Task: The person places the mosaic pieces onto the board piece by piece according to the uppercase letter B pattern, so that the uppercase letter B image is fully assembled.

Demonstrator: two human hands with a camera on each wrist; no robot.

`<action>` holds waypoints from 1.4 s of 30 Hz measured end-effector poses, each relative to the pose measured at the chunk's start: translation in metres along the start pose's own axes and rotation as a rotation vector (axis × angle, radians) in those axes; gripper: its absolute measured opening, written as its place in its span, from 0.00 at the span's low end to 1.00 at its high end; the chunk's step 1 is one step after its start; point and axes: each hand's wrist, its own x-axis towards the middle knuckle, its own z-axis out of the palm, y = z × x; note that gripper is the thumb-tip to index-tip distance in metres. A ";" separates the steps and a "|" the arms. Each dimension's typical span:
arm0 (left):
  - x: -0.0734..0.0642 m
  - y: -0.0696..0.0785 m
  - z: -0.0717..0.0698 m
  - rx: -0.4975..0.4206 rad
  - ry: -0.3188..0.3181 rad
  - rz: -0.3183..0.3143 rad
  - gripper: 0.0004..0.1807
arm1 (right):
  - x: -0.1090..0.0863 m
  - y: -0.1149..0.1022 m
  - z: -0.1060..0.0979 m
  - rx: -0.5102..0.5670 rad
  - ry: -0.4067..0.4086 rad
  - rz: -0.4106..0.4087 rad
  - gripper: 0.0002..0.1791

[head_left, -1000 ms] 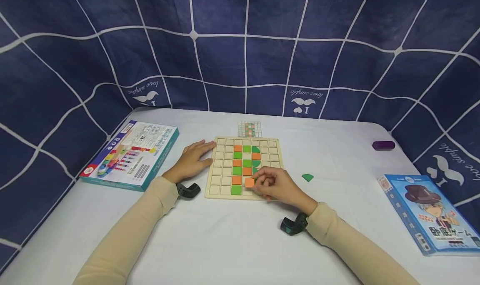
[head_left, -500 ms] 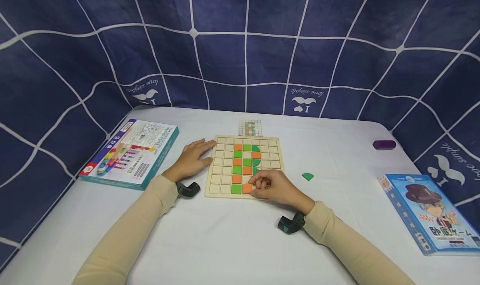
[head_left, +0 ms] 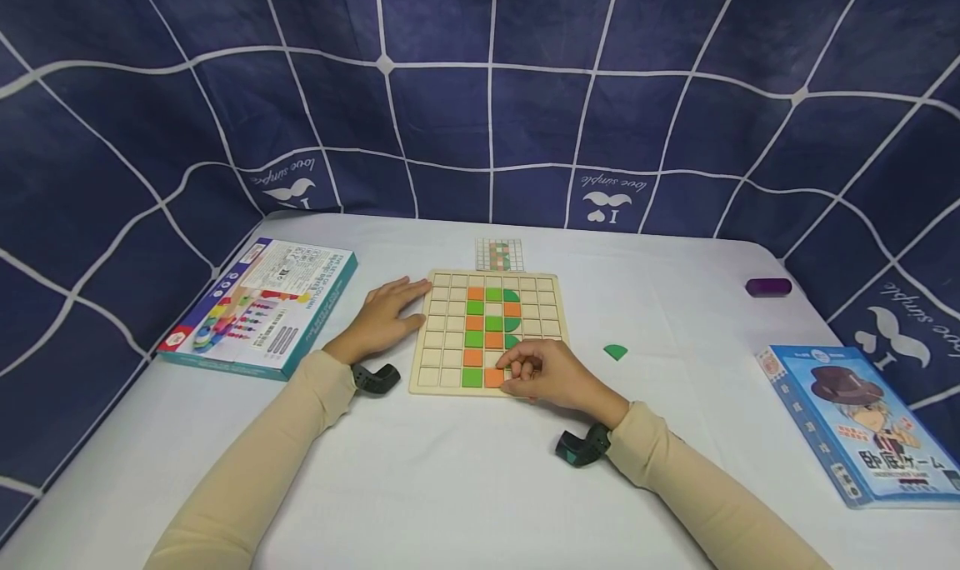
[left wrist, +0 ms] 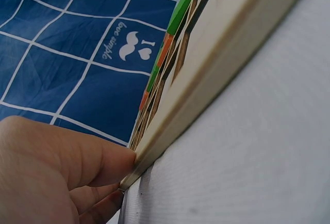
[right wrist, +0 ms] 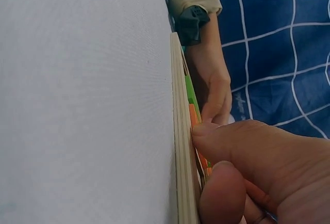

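A wooden grid board [head_left: 439, 358] lies on the white table, with orange and green square tiles and rounded green pieces in its middle columns. My right hand [head_left: 561, 374], fingers curled, holds an orange square tile [head_left: 492, 377] at the bottom row, beside a green square tile [head_left: 472, 377]. In the right wrist view the thumb [right wrist: 216, 136] rests on that orange tile [right wrist: 193, 113]. My left hand [head_left: 384, 320] lies at the board's left edge, fingers extended; its thumb [left wrist: 111, 162] touches the rim in the left wrist view. The right hand hides some lower-right cells.
A small pattern card [head_left: 500, 255] lies behind the board. A green quarter-circle piece [head_left: 615, 352] lies to its right. A boxed toy [head_left: 262, 307] is at left, a blue game box [head_left: 862, 424] at right, and a dark purple case [head_left: 768, 287] at the back right.
My right hand has brought the orange square tile down and slightly left to the bottom row, then stayed nearly still. The left hand has stayed in place.
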 end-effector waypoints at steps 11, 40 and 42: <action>0.000 -0.001 0.000 -0.002 -0.002 0.004 0.37 | -0.001 0.000 -0.001 -0.007 -0.003 0.000 0.12; -0.001 -0.001 0.000 -0.006 -0.001 0.003 0.36 | -0.002 -0.005 -0.002 0.050 -0.010 0.023 0.10; -0.002 0.000 0.000 -0.007 0.001 0.005 0.36 | -0.003 -0.005 -0.005 0.100 -0.016 0.047 0.10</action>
